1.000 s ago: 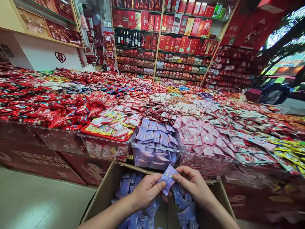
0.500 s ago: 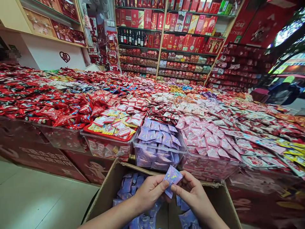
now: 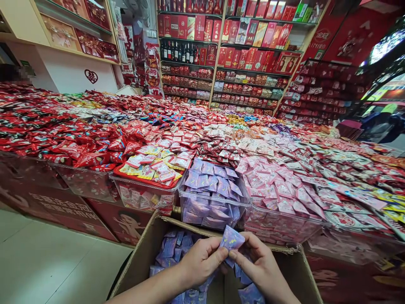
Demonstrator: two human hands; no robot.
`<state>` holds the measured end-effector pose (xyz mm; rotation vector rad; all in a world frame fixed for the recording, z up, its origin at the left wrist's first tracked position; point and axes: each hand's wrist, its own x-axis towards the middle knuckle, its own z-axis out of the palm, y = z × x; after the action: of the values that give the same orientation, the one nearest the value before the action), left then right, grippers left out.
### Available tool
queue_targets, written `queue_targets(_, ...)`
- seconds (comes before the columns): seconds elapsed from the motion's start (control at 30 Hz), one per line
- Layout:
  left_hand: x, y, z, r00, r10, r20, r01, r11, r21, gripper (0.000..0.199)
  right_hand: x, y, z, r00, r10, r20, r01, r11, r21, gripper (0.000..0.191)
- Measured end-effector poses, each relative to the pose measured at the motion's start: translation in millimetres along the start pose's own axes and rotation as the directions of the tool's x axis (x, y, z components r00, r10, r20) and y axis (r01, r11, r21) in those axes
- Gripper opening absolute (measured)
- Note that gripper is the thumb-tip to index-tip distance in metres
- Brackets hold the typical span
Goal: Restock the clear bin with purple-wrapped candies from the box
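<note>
A small purple packet (image 3: 232, 239) with yellow marks is held between both hands over an open cardboard box. My left hand (image 3: 204, 259) pinches its left side between thumb and fingers. From the right, my right hand (image 3: 257, 259) grips the packet with its thumb in front. More purple packets (image 3: 169, 249) lie inside the cardboard box (image 3: 144, 236), at its left and beneath my hands. Just beyond the box stands a clear bin (image 3: 213, 196) filled with similar purple packets.
Clear bins of red packets (image 3: 91, 152), yellow and pink packets (image 3: 155, 162), and pink packets (image 3: 281, 185) line the counter front. Shelves (image 3: 215, 55) with red boxes and bottles stand behind. Pale floor tiles (image 3: 41, 257) show at the lower left.
Both hands and the packet have shifted slightly right and down, and the packet is tilted differently. The whole view has moved a little.
</note>
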<state>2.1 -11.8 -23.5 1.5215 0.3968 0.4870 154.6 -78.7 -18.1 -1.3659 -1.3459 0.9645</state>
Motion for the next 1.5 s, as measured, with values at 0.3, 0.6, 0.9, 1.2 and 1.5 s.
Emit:
queue_targets(0.3,-2,0,-0.5,0.996,0.061,-0.066,-0.055,0.994,0.099,0.023,1,-32,-24,0.988,-0.141,0.067,0.156,0.877,-0.453,0.028)
queue_targets(0.6,-6,-2,-0.6,0.999,0.046,-0.011,-0.040,0.940,0.339,0.015,105,-117,-39,0.921,-0.139,0.363,0.380,0.524,-0.763,0.018)
queue_targets(0.9,-6,-4,-5.6,0.997,0.053,-0.049,-0.027,0.904,0.427,0.011,175,-105,6,0.653,0.508,0.561,0.414,0.381,-0.827,0.027)
queue_targets(1.2,-5,-2,-6.3,0.998,0.067,-0.010,-0.056,0.893,0.446,0.016,179,-102,18,0.553,0.573,0.605,0.467,0.388,-0.795,0.038)
queue_targets(1.5,-1,-5,-12.5,0.986,0.153,0.072,-0.169,0.895,0.414,0.024,184,-111,26,0.567,0.576,0.589,0.452,0.380,-0.807,0.033)
